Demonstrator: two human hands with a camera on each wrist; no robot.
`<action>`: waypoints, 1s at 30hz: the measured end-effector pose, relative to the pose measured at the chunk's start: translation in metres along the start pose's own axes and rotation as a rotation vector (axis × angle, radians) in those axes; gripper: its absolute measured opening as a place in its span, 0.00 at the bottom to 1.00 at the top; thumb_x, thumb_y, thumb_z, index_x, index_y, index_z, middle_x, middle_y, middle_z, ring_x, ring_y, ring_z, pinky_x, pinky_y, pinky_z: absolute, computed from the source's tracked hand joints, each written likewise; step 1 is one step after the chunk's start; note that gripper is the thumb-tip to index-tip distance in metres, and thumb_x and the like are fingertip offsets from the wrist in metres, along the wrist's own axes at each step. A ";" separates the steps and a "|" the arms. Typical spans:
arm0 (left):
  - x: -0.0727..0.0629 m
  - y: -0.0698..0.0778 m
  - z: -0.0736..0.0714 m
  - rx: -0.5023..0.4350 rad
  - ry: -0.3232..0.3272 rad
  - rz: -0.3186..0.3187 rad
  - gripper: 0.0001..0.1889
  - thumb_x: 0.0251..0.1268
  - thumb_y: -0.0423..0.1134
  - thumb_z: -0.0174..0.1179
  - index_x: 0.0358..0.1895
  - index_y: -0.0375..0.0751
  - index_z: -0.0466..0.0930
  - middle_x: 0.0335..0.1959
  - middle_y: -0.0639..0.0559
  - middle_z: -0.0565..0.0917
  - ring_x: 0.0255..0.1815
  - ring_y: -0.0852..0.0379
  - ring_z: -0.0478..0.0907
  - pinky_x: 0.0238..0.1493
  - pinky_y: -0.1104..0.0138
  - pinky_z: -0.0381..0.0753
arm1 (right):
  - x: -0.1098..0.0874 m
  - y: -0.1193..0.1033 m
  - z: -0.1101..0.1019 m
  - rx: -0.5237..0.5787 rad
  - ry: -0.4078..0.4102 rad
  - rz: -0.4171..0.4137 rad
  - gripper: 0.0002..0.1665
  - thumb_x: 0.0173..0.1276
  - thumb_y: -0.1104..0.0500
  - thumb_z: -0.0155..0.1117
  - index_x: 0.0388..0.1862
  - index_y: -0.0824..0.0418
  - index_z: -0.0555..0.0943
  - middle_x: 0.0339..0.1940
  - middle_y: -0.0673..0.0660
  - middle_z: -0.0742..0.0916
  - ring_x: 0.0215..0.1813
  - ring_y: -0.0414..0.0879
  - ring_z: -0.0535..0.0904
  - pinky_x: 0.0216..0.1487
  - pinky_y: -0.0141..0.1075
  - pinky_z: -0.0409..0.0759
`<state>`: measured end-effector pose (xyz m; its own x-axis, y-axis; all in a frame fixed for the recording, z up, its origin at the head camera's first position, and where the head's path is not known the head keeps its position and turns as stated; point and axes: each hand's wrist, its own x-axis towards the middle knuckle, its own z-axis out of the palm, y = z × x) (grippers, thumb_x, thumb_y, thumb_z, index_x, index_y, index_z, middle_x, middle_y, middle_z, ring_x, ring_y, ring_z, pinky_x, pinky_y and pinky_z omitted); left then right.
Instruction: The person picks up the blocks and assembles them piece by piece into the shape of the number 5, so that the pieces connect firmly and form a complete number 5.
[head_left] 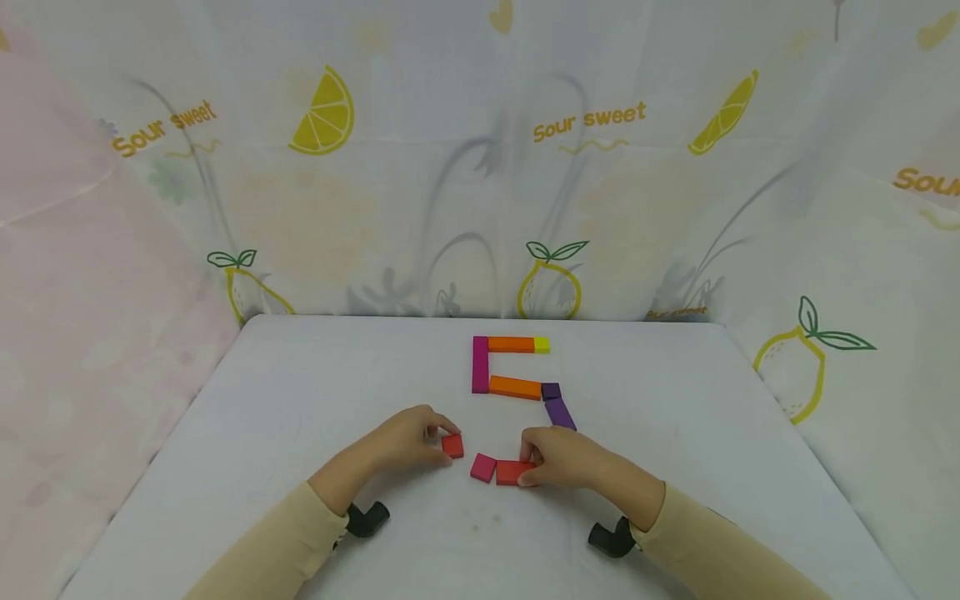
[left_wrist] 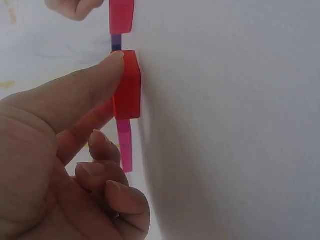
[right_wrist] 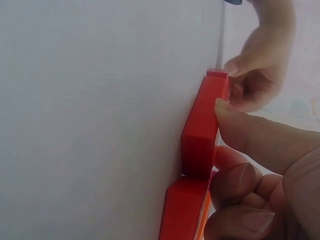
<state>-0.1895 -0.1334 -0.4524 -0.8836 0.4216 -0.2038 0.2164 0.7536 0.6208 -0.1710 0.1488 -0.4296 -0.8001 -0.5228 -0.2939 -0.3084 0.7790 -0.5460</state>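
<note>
My left hand (head_left: 412, 435) pinches a small red block (head_left: 453, 446) between thumb and fingertips, just above or on the white table; in the left wrist view the thumb lies on that red block (left_wrist: 128, 95). Right of it lies a small pinkish-red block (head_left: 483, 468), its corner beside a longer red block (head_left: 513, 473). My right hand (head_left: 566, 458) pinches this longer block at its right end. In the right wrist view, the thumb presses the side of the long red block (right_wrist: 202, 117), and another red block (right_wrist: 184, 210) adjoins its near end, hidden by my hand in the head view.
Farther back, a magenta block (head_left: 480, 365) joins two orange blocks (head_left: 512, 344), with a yellow block (head_left: 542, 345) at the upper end. A dark purple block (head_left: 551, 391) and a longer purple block (head_left: 559, 413) slant toward my right hand. A printed curtain (head_left: 420, 183) stands behind the table.
</note>
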 end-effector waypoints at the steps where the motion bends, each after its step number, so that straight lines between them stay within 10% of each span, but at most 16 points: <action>1: 0.001 0.000 0.001 0.008 0.006 0.004 0.19 0.55 0.43 0.76 0.52 0.55 0.87 0.38 0.55 0.75 0.43 0.55 0.72 0.41 0.62 0.77 | 0.000 0.000 0.000 -0.002 0.000 0.000 0.14 0.60 0.54 0.77 0.35 0.52 0.78 0.23 0.47 0.77 0.29 0.42 0.72 0.30 0.34 0.70; 30: 0.006 0.006 0.013 0.032 0.035 0.059 0.21 0.54 0.47 0.76 0.50 0.49 0.82 0.33 0.54 0.73 0.36 0.56 0.71 0.36 0.62 0.74 | 0.001 0.000 0.001 0.004 0.001 0.006 0.14 0.60 0.54 0.77 0.34 0.52 0.78 0.23 0.48 0.77 0.28 0.42 0.72 0.30 0.34 0.70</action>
<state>-0.1881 -0.1198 -0.4597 -0.8830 0.4478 -0.1405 0.2809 0.7441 0.6061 -0.1720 0.1480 -0.4307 -0.8023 -0.5179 -0.2967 -0.3014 0.7807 -0.5474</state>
